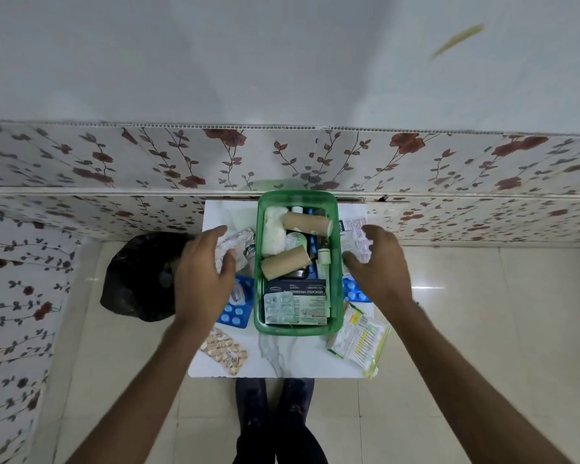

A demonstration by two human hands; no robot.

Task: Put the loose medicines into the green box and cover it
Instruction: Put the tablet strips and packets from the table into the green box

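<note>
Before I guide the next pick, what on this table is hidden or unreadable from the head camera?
- Lid: none visible in the head view.
- Blue blister pack: partly covered by the left hand.
- Second blue blister pack: mostly behind the right hand and the green box.
- Printed leaflet: text too small.
- Box bottom: buried under the bandage rolls.

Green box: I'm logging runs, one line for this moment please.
green box open, part-filled | left hand open | right hand open | blister packs outside

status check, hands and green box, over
Left hand and right hand open, empty, flanking green box. Box uncovered, part-filled. Blister packs loose on table.
</note>
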